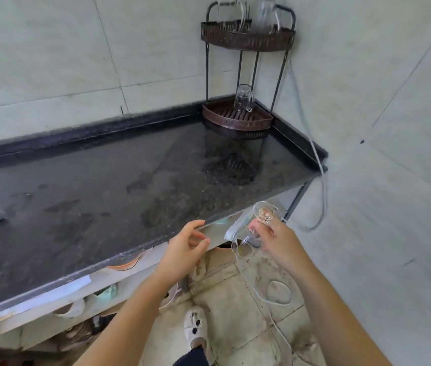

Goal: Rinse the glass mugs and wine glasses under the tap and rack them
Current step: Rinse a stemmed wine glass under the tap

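The right hand (275,239) grips an inverted wine glass (256,228) by its stem; the left hand (185,247) hangs loose, empty. Best carry it upside down to the rack (238,120), seating the rim gently beside the mug (243,97).

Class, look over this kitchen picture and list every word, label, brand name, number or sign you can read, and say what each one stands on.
None: no text can be read anywhere in this picture.
The wine glass in the right hand bears no print.
The glass mug on the corner rack is plain.
The pale tape strips on the counter edge show no writing.
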`<state>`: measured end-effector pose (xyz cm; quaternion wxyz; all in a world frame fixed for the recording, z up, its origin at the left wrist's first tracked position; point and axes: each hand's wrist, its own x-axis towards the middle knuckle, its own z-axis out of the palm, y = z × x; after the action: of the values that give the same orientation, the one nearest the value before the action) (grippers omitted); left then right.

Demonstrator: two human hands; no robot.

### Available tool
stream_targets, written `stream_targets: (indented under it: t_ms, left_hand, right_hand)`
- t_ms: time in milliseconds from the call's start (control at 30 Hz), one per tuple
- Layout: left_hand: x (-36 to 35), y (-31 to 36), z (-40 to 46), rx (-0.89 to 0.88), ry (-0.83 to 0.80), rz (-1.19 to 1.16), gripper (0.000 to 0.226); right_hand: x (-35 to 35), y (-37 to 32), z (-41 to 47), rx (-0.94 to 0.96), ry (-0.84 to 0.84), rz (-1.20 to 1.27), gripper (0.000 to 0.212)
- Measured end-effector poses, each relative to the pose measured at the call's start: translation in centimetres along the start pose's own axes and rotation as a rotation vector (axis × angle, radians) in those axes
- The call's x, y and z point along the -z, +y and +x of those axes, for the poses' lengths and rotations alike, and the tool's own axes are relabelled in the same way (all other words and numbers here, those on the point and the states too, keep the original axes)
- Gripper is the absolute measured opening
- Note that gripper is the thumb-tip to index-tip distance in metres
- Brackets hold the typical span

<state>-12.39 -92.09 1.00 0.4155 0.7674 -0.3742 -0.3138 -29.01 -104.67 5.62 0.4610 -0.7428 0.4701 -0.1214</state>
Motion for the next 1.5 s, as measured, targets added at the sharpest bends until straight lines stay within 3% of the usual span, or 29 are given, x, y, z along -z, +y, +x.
stream_targets:
  t_ms: [500,800,933,1167,1500]
  left_hand:
    - [3.0,7.8,27.7,-0.066,-0.096,0.003,0.042]
    - [-0.7,10.5,44.1,0.023,-0.037,0.0,0.044]
    - [-2.8,9.6,50.5,0.006,0.023,0.145,0.048]
    - [-5.3,6.0,54.7,-0.094,0.001,0.606,0.052]
    - [-6.0,5.2,54.4,-0.1,0.028,0.575,0.055]
  right_hand:
    - [6.7,-6.2,25.8,-0.018,0.092,0.093,0.02]
    - [11.8,-8.5,45.4,0.075,-0.01,0.002,0.019]
    - [11.8,-9.6,53.7,0.127,-0.068,-0.089,0.025]
    - [7.9,-11.5,62.3,0.251,-0.176,-0.195,0.033]
    - [2.3,-11.5,66.2,0.275,-0.256,-0.26,0.04]
